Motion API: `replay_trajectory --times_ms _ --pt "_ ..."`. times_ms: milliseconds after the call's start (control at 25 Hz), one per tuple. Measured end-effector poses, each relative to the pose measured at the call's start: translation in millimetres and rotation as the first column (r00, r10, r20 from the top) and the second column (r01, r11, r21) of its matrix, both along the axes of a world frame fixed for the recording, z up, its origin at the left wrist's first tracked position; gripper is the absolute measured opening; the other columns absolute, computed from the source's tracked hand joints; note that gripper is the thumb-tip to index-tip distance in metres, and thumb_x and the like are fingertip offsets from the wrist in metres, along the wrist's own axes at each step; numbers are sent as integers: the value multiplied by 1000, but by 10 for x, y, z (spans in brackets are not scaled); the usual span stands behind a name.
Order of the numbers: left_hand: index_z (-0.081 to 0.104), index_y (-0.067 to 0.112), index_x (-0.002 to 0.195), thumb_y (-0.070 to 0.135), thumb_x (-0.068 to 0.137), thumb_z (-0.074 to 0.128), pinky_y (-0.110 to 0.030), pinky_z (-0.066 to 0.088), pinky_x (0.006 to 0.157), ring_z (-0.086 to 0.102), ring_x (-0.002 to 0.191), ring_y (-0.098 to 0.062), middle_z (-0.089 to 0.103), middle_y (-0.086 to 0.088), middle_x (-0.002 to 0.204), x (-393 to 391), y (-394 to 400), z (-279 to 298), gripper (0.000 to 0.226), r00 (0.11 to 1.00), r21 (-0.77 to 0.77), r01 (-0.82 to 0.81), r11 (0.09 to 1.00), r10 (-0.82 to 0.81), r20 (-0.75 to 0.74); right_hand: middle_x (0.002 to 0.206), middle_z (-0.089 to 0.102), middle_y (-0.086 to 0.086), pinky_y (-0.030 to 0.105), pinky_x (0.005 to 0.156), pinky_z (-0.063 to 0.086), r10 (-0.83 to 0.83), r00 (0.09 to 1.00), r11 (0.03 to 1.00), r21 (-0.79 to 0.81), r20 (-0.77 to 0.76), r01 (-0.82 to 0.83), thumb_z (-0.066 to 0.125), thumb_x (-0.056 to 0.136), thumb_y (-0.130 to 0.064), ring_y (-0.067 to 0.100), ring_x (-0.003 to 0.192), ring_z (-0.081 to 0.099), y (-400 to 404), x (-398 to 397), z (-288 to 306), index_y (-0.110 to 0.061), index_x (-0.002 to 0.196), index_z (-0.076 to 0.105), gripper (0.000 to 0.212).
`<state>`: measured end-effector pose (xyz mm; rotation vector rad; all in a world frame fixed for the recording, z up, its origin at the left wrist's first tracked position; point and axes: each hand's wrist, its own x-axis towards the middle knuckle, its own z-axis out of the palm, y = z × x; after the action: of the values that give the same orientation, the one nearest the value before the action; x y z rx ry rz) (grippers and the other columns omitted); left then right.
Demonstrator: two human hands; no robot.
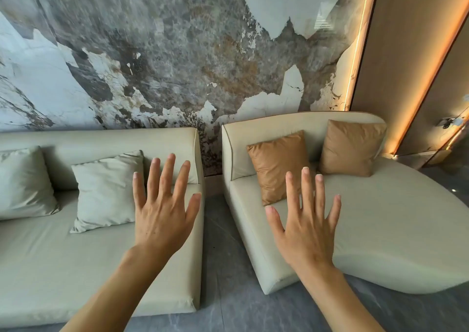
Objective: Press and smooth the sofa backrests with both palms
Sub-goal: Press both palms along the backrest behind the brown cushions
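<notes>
Above the gap between two cream sofa sections, head view: both hands are raised, backs to the camera, palms toward the sofas.

- Left hand: fingers spread wide and straight, gripping nothing. It sits left of the gap, over the end of the left section. Whether it touches any fabric cannot be told.
- Right hand: fingers likewise splayed, empty. Right of the gap, over the near corner of the right section.
- Left backrest: runs along the patterned wall, left of the gap. Two pale cushions lean on it.
- Right backrest: right of the gap, against the same wall, curving at the far end. Two tan cushions lean on it.
- Grey floor shows through the gap.

Judgement: pressing appears not yet begun; both backrests lie well beyond the hands.

Risks from here:
- Cushions cover much of each backrest face; a palm sweep would likely shove or topple them.
- Hands straddle the gap; one stroke across it could slide off a backrest end into open space.
- Reaching that far forward while leaning may load the seat edge, not the backrest.
</notes>
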<state>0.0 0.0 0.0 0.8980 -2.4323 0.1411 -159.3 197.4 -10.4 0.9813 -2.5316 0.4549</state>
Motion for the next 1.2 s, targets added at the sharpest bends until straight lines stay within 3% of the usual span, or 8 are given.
replay_trajectory --times_ms 400,1000,1200 --pt "33 20 146 48 89 38 -61 8 116 10 147 -31 25 -10 157 -825 202 48 65 998 -3 -57 998 57 -41 162 14 8 62 114 10 35 998 999 35 -55 -33 33 90 -59 29 149 8 128 -860 49 -23 153 15 74" --pt "33 17 147 50 90 33 -53 2 117 11 147 -32 25 -14 157 -2995 -889 -204 66 999 95 -27 995 32 -44 161 17 9 56 115 3 79 988 991 116 -133 -63 28 93 -59 30 148 12 -1105 -2781 91 -21 152 22 71" --pt "28 14 149 47 90 37 -55 13 117 14 146 -36 25 -17 157 -3533 -1083 -317 68 994 132 -59 989 70 -80 161 16 8 58 115 10 128 987 989 91 -102 -119 31 92 -59 29 148 12 -1365 -3449 10 -22 152 20 71"
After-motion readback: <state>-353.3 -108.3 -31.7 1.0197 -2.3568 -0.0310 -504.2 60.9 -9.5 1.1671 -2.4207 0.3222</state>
